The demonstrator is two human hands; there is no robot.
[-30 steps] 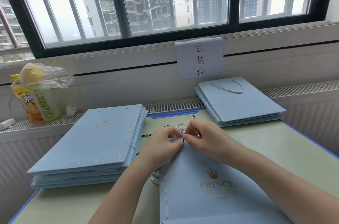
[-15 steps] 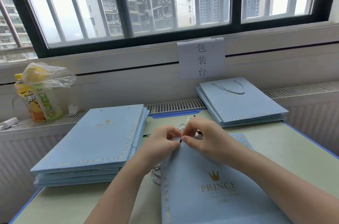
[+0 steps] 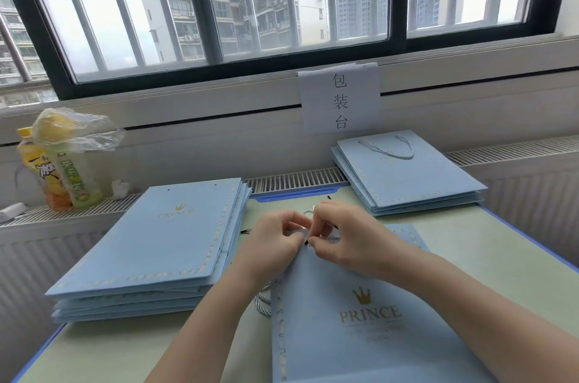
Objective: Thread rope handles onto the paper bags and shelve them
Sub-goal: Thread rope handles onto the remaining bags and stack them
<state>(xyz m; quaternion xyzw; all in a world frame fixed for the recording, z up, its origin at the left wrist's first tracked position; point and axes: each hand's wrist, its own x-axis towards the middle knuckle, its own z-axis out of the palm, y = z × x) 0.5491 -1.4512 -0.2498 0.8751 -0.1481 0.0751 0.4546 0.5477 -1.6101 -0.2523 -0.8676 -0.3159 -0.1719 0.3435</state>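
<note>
Bag: our paper bag (image 3: 369, 320) lies flat at the desk's (image 3: 501, 260) near edge | Left hand (image 3: 272, 244) — pinches the bag's top edge | Right hand (image 3: 347, 235) — pinches the rope handle (image 3: 329, 239) at that edge | Unthreaded stack (image 3: 156, 244): left edge | Finished stack (image 3: 407, 182): far right corner

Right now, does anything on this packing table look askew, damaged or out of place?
Nothing is damaged or spilled. Both bag stacks are a little fanned: the left stack without handles and the far right stack with a rope handle showing. Two drink bottles under a plastic bag sit on the radiator ledge.
</note>
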